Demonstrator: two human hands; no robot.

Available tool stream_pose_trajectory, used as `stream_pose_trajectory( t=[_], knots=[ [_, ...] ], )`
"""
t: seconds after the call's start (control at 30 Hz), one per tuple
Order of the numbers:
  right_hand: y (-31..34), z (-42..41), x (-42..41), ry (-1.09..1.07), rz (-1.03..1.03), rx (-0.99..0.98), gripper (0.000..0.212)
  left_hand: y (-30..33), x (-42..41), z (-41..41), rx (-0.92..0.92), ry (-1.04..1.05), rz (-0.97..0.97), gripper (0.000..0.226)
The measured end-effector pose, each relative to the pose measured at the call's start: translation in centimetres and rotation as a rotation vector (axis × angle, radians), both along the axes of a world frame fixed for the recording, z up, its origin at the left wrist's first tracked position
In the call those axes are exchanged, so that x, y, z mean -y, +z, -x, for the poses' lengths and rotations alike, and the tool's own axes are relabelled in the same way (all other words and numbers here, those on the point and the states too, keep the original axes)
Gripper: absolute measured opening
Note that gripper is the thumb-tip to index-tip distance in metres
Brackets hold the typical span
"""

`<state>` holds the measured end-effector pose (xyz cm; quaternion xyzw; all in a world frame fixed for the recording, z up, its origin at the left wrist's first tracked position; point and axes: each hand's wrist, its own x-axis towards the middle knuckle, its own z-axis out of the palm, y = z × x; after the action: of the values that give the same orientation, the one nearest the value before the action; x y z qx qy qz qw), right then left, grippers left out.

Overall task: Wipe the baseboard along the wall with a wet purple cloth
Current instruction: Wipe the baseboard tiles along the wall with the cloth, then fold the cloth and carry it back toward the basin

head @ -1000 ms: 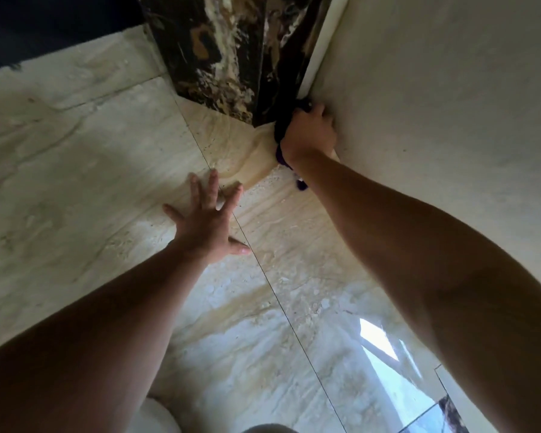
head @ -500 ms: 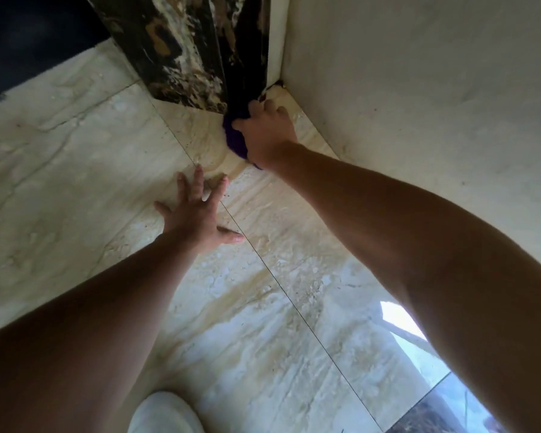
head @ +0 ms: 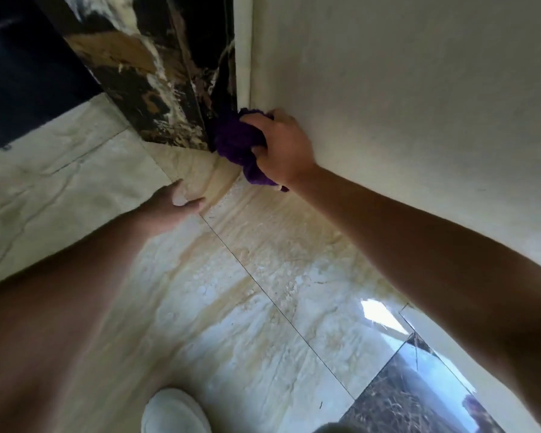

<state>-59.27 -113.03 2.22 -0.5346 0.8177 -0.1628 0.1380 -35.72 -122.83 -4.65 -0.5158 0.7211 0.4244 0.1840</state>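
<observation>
My right hand (head: 283,148) grips a bunched purple cloth (head: 236,142) and presses it into the corner where the cream wall (head: 403,104) meets a dark marbled door frame (head: 156,82). The foot of the wall, where the baseboard runs, lies behind my hand and forearm. My left hand (head: 169,207) rests on the glossy beige floor tile (head: 241,307), fingers curled under and blurred, a short way in front of the cloth.
A pale vertical trim strip (head: 243,57) runs between the dark frame and the wall. A dark opening (head: 22,73) lies left of the frame. A white shoe (head: 174,412) shows at the bottom edge. A dark marbled tile (head: 419,401) sits at lower right.
The right hand with the cloth has shifted up and towards the wall at the corner. The left hand has gone from flat and spread to curled, and moved closer to the frame.
</observation>
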Motion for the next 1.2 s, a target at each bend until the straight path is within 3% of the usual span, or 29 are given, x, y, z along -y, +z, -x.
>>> stream_pose_trajectory(
  t=[0.13,0.33,0.43,0.57,0.73,0.87,0.97,1.07,1.2],
  knots=[
    [8.3,-0.6,-2.7,-0.048,-0.001,0.077,0.059,10.5,-0.9,1.5,-0.322,0.284,0.150,0.062],
    [23.7,-2.5,-7.3,-0.057,0.076,0.192,0.067,29.1,-6.9,6.9,-0.647,0.467,-0.272,0.047],
    [31.0,-3.1,-10.4,-0.071,0.127,0.212,0.072,36.5,-10.2,8.3,-0.764,0.557,-0.300,0.027],
    [40.5,-3.1,-14.6,-0.147,0.170,0.287,0.082,46.1,-13.9,8.6,-0.818,0.595,-0.355,0.028],
    [53.7,-3.4,-20.9,-0.290,0.270,0.549,0.090,59.7,-18.4,8.4,-0.905,0.566,-0.324,0.020],
    [61.8,-4.7,-26.0,-0.532,0.397,0.752,0.080,69.4,-21.7,8.5,-0.972,0.557,-0.276,0.018],
    [66.9,-6.3,-28.7,-0.599,0.490,1.087,0.059,75.1,-24.6,8.0,-1.033,0.549,-0.269,0.020],
    [72.1,-7.2,-30.3,-0.615,0.587,1.369,0.059,80.1,-28.0,8.0,-1.064,0.538,-0.296,0.018],
    [77.2,-7.2,-31.6,-0.648,0.742,1.468,0.058,85.1,-30.7,7.6,-1.070,0.482,-0.340,0.022]
  ],
)
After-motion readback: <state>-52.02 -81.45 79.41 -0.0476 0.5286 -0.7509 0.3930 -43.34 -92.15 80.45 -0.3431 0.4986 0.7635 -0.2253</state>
